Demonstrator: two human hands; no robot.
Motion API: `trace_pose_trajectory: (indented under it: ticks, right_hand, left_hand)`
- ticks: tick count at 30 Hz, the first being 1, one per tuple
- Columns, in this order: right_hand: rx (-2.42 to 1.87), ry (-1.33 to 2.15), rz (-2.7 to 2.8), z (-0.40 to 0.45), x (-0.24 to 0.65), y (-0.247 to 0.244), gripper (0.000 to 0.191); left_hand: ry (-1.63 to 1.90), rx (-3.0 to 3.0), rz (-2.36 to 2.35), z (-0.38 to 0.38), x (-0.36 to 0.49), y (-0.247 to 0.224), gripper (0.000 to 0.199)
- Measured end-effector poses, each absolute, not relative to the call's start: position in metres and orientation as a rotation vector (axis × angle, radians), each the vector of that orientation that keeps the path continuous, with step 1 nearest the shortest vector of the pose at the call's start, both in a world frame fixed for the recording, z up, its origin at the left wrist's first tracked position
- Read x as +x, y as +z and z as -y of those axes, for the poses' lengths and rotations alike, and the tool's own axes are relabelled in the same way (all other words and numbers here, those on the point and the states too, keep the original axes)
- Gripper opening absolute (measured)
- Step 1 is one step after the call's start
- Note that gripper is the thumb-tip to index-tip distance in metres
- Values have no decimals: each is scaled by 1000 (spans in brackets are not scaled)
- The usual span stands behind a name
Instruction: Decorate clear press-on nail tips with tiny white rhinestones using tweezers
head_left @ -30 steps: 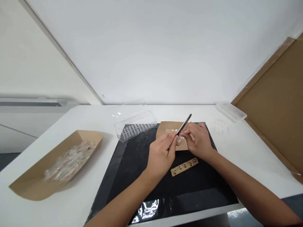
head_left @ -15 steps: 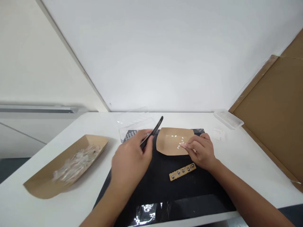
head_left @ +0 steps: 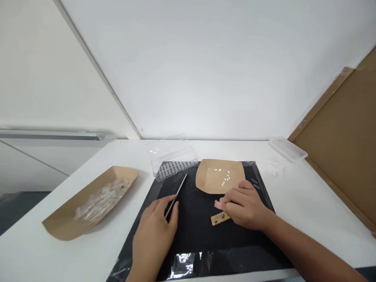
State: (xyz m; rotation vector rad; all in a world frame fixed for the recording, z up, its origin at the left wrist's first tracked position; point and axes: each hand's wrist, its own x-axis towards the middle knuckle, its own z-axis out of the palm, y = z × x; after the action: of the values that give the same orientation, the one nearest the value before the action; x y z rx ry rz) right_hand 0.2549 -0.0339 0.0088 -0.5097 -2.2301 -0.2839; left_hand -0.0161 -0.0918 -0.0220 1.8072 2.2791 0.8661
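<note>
Mostly hidden: the studded strip point(head_left: 219, 218)

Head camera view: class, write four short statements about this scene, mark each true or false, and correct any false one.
1. The left hand holds slim dark tweezers. True.
2. Small white pieces lie on the square brown kraft-paper tray. True.
3. The right hand rests inside that tray. False: it is over the black mat, partly covering a tan strip with metal studs.
4. The clear plastic case lies beyond the mat's right side. False: it lies at the mat's far left edge.
</note>
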Motion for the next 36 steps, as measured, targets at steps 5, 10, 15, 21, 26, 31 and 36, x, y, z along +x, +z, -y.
trace_pose_trajectory:
  ticks: [5,10,15,21,26,31,36]
  right_hand:
    - [-488,-236,2258,36,252,6,29]
    - [-450,-243,2273,41,251,5,29]
    - [-379,-299,2271,41,254,9,29]
    - [-380,-315,2287,42,254,13,34]
    - [-381,-278,2356,41,257,11,30]
    - [-426,-45,2402,35,260,3,26]
    - [-469,208,2326,31,258,0,29]
  left_hand:
    - [1109,1958,-2297,106,18,-10,40]
    - [1201,1728,-1543,118,52,-2,27]
    - [1248,1496,-1424,117,60,1,24]
    - [1197,1264,-1348,110,57,0,31]
    - [1092,1021,-1286,108,59,-6,42]
    - [1042,969,-1212,108,61,-10,48]
    - [1021,1029,-1227,106,59,-12,50]
